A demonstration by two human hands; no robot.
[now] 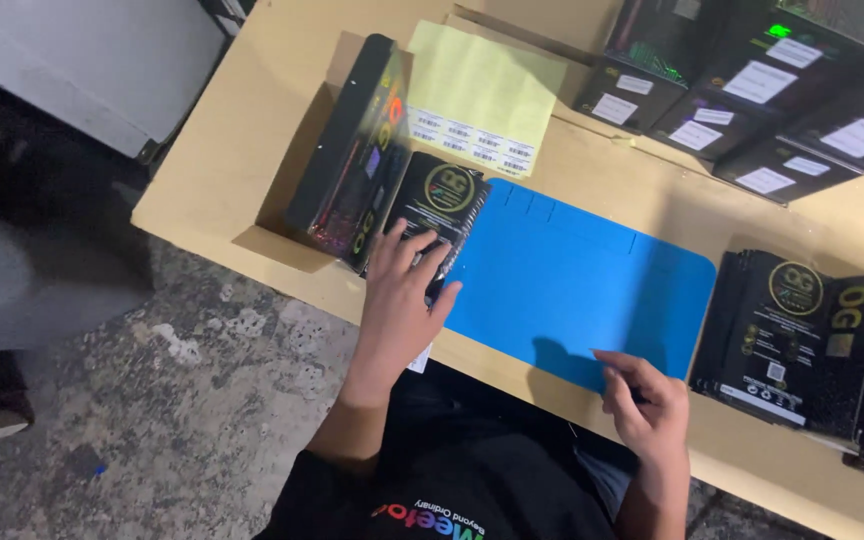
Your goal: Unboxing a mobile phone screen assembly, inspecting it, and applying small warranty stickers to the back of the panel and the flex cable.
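Observation:
My left hand [402,290] lies flat on a black glossy box [442,205] with a gold round emblem, fingers spread over its near end at the left edge of a blue mat [572,280]. A taller black box [352,150] with rainbow lettering stands on its side just left of it. My right hand [647,400] rests at the mat's near edge with fingers curled around a small dark item that I cannot make out.
A yellow sheet of small white labels [482,100] lies behind the boxes. Several black labelled boxes [752,90] are stacked at the back right. More black boxes [812,340] stand right of the mat. The tan table's edge [252,250] drops to a concrete floor.

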